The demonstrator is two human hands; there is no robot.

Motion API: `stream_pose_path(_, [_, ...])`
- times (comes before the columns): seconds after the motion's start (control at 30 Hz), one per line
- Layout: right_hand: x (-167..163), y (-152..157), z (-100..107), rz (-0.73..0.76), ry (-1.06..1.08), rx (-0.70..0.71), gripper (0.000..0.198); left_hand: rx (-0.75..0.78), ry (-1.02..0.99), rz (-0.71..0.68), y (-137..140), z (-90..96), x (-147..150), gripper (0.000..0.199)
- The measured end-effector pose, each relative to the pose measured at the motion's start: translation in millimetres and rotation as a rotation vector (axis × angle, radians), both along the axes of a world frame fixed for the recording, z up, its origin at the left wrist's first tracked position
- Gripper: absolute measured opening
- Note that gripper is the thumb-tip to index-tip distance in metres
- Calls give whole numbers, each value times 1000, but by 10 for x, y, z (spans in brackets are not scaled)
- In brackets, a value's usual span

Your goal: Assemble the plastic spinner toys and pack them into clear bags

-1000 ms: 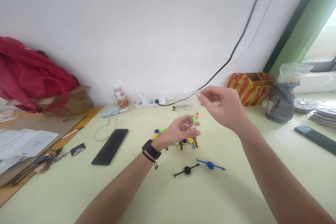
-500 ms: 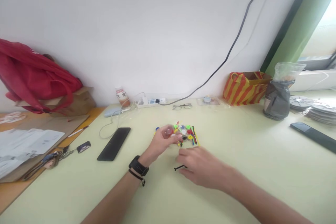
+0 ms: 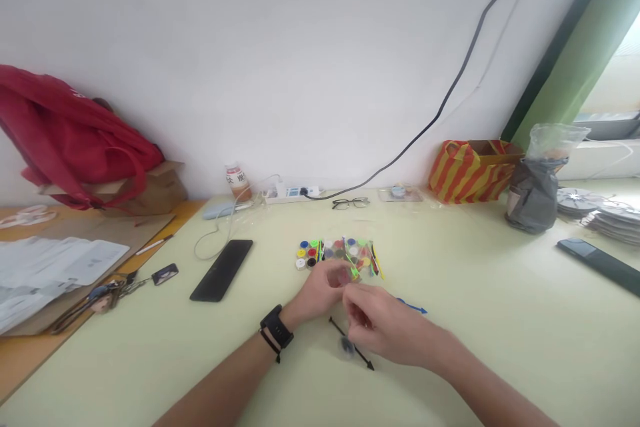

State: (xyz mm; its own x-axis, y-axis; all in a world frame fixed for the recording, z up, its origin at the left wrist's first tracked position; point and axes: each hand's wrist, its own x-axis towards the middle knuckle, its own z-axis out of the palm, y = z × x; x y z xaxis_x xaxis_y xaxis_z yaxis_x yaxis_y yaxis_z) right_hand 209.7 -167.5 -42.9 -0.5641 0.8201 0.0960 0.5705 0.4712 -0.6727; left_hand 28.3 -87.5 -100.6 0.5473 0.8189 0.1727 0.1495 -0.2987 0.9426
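Note:
My left hand (image 3: 320, 292) curls its fingers around a small clear round piece (image 3: 344, 276) with a reddish tint. A bright green arrow-tipped stick (image 3: 354, 271) shows right beside that piece. Against its fingertips is my right hand (image 3: 383, 320), its fingers pinched together; whatever they grip is hidden. Below the right hand a black arrow-tipped stick (image 3: 364, 357) lies on the table with a clear round piece with a dark middle (image 3: 347, 347) on it. Partly behind the right hand is a blue arrow-tipped stick (image 3: 415, 307). Coloured discs (image 3: 311, 253) and thin coloured sticks (image 3: 376, 258) lie beyond both hands.
A black phone-like slab (image 3: 221, 271) lies to the left, with keys (image 3: 107, 293) farther out. Glasses (image 3: 351, 203) and a power strip (image 3: 293, 194) are near the wall. A striped bag (image 3: 470, 173) and a grey bag (image 3: 534, 197) stand at the back right.
My left hand has drawn back from the discs to meet my right. The black stick, earlier at my right fingers, now lies on the table. The blue stick has come into sight.

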Motion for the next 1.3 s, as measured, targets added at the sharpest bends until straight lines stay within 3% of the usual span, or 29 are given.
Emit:
stream_pose_path(0.1, [19, -37, -54, -69, -1, 6, 19, 32, 15, 31, -20, 17, 18, 11])
stream_pose_path(0.23, [-54, -115, -140, -14, -97, 80, 4, -21, -44, 51, -38, 30, 38, 23])
stream_pose_path(0.43, [-277, -173, -260, 101, -286, 115, 20, -78, -37, 78, -60, 6, 34, 40])
stream_pose_path(0.67, [-139, -163, -219, 186, -351, 123, 25, -78, -30, 98, -71, 12, 34, 41])
stream_pose_path(0.8, [-46, -235, -223, 155, -284, 3, 12, -83, -56, 108, -73, 47, 41, 40])
stream_pose_path(0.93, [19, -304, -179, 119, -200, -103, 12, -55, -77, 163, -49, 22, 36, 41])
stream_pose_path(1.1, [192, -162, 184, 47, 64, -129, 10, 28, -119, 210, -12, -36, 18, 38])
stream_pose_path(1.23, [363, 186, 789, 50, 314, -116, 16, 59, -100, 196, 9, -45, 9, 36])
stream_pose_path(1.3, [411, 379, 1080, -5, 408, -17, 22, 67, -82, 232, 18, -40, 11, 36])
